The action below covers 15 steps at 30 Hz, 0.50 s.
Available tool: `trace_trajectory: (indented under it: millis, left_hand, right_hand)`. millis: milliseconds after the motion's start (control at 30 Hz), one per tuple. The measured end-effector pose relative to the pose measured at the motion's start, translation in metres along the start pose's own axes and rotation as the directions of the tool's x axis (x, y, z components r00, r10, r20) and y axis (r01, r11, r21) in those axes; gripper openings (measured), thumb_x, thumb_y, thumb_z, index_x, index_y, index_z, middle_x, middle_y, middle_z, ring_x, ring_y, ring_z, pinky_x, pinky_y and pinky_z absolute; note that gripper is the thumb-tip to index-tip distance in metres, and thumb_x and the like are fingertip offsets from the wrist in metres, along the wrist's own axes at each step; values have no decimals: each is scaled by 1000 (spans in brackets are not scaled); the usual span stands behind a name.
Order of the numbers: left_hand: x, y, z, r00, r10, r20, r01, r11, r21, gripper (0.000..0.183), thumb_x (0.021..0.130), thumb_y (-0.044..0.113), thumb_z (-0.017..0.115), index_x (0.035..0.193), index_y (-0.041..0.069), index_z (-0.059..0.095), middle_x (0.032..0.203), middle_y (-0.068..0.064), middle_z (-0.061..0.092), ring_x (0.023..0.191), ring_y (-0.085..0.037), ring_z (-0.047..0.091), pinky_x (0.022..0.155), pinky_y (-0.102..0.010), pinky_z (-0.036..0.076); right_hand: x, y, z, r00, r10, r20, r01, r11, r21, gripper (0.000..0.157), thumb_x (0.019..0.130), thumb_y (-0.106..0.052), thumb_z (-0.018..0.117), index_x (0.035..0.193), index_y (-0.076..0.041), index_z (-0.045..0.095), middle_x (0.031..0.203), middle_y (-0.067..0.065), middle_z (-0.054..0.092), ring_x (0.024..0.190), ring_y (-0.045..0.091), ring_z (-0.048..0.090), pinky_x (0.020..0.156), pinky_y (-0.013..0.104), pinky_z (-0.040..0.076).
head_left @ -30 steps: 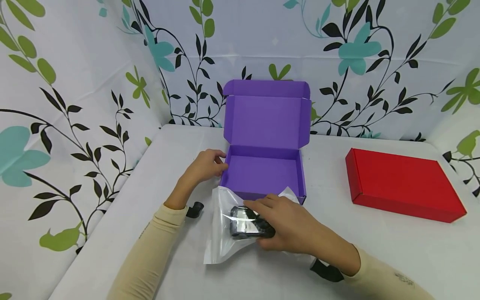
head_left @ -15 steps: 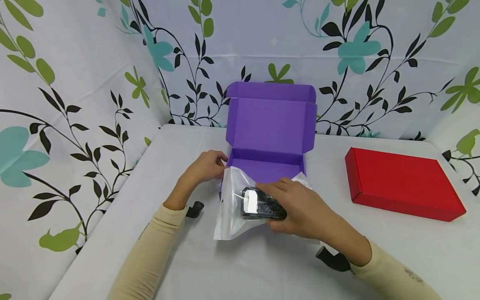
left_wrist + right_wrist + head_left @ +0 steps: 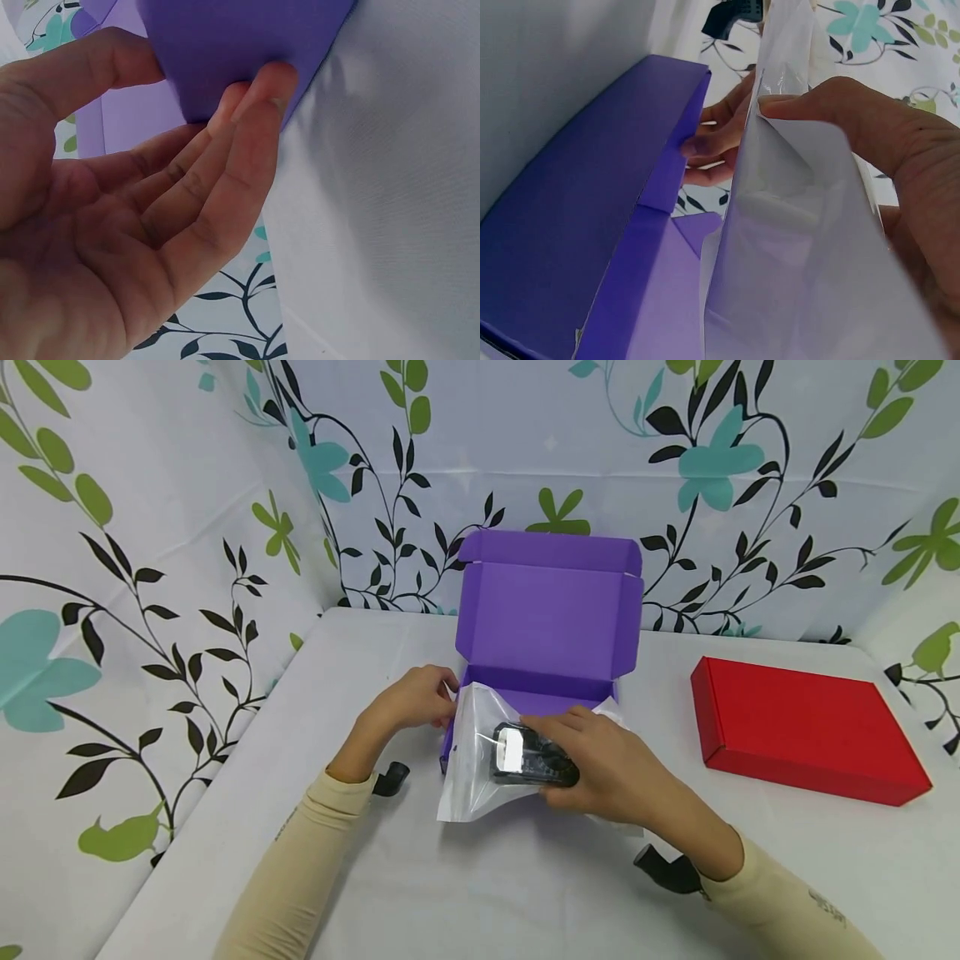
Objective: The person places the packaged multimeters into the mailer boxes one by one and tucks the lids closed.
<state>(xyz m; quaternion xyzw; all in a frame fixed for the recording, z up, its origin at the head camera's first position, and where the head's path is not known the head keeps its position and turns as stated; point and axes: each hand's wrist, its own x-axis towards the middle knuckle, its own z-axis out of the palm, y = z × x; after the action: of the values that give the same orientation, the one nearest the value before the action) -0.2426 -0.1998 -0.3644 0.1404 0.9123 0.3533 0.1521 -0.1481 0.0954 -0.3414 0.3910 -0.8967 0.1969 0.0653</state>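
Note:
A purple cardboard box (image 3: 551, 614) stands on the table with its lid raised toward the back. My left hand (image 3: 416, 697) is at the box's left side; in the left wrist view, the thumb and fingers (image 3: 255, 142) pinch its side wall. In front of the box, my right hand (image 3: 603, 764) grips a clear plastic bag (image 3: 472, 789) from above. Inside the bag is a black device (image 3: 536, 753) with a shiny, reflecting face. The bag is tilted and overlaps the box's front part in the head view. The right wrist view shows the thumb pressing the bag's side (image 3: 780, 225).
To the right on the white table (image 3: 750, 868) lies a closed red box (image 3: 810, 718). Patterned cloth (image 3: 555, 435) with leaves hangs behind and to the left. Black wrist-worn pieces (image 3: 667, 870) show beside both sleeves.
The right hand has moved the bag with the device up and away, over the box's front. The box has shifted slightly right and toward me, with the left hand still on its side.

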Motion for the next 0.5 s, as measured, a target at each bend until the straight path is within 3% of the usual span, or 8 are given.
trace_trajectory:
  millis: [267,500]
  left_hand:
    - [-2,6,1,998,-11,54,10,1000,17,32,90,5,69,117,-10,60,79,-10,70,69,-23,69,66,-34,56]
    - [-4,7,1,999,2,38,-3,1000,27,21,95,9,60,109,-6,64,80,-9,71,71,-25,71,66,-33,56]
  right_hand:
    - [2,4,-3,1000,25,11,-25,1000,11,75,75,-22,90,145,-12,62,124,5,68,106,25,61,85,44,55]
    - [4,5,-7,997,71,33,-72,997,25,79,74,-21,92,147,-15,61,119,6,68,101,23,60,79,41,56]
